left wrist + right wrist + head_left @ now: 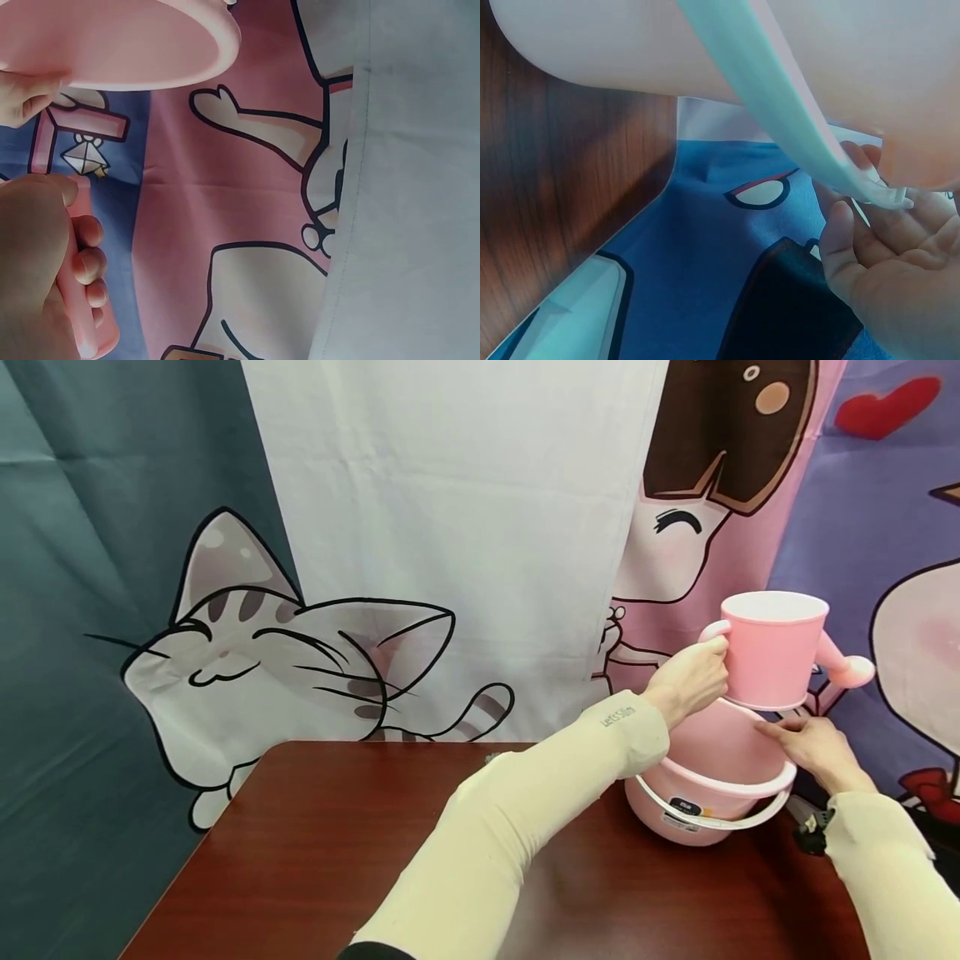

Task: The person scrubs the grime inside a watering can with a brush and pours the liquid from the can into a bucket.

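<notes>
On the right in the head view, my left hand (692,677) grips the handle of a pink watering can (776,652) with a white inside. Its fingers wrap round that handle (79,277) in the left wrist view. The can is raised over the far rim of a pink bucket (720,781), and its spout points right. My right hand (817,747) holds the bucket's right rim, fingertips over the edge. In the right wrist view the right hand (900,255) is beside the end of the bucket's pale carrying handle (780,127), which hangs down across the front.
The bucket is at the right end of a reddish-brown wooden table (337,852). Behind it hangs a printed cloth (465,527) with cartoon figures. A label (686,807) is on the bucket's front.
</notes>
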Demonstrator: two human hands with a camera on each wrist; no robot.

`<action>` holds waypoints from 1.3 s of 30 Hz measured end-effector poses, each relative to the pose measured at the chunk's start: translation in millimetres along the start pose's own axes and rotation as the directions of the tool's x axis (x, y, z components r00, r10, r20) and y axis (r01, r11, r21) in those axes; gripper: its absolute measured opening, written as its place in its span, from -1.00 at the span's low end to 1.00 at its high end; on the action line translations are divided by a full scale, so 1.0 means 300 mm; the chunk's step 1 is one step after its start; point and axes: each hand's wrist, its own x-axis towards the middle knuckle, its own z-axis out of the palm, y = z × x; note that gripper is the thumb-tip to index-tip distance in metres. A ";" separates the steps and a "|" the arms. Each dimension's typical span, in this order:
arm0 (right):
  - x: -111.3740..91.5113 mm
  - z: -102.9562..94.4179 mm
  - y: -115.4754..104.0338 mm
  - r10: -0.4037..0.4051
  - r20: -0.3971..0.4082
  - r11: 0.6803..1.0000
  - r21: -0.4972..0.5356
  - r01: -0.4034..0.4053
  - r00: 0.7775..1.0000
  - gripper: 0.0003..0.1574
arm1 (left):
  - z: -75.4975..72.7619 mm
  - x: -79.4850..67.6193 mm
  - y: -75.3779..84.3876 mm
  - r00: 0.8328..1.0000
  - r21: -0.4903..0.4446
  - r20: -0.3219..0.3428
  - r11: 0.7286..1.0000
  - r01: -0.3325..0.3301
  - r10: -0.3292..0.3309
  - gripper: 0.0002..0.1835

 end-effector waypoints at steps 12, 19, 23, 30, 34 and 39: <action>0.012 0.002 0.013 -0.021 0.019 1.000 -0.008 0.021 1.000 -0.35 | -0.001 -0.010 0.005 0.998 0.005 0.054 1.000 -0.017 0.016 -0.50; 0.018 0.004 0.022 -0.045 0.023 0.999 -0.014 0.045 0.999 -0.39 | -0.005 -0.007 0.006 0.997 0.002 0.066 1.000 -0.027 0.027 -0.51; 0.022 0.005 0.030 -0.048 0.004 0.999 -0.026 0.048 0.999 -0.38 | -0.014 -0.007 0.005 0.996 0.007 0.081 0.999 -0.034 0.033 -0.50; 0.018 -0.005 0.037 0.026 0.008 0.999 -0.037 -0.026 1.000 -0.29 | -0.020 -0.008 0.010 0.994 0.021 0.105 0.999 -0.030 0.027 -0.51; 0.017 -0.003 0.033 0.009 0.011 0.999 -0.040 -0.009 1.000 -0.28 | -0.015 -0.018 0.016 0.992 0.024 0.123 0.999 -0.029 0.026 -0.52; 0.026 0.003 0.031 -0.037 -0.013 0.998 -0.054 0.036 0.999 -0.34 | -0.009 -0.028 0.022 0.992 0.021 0.123 1.000 -0.017 0.014 -0.51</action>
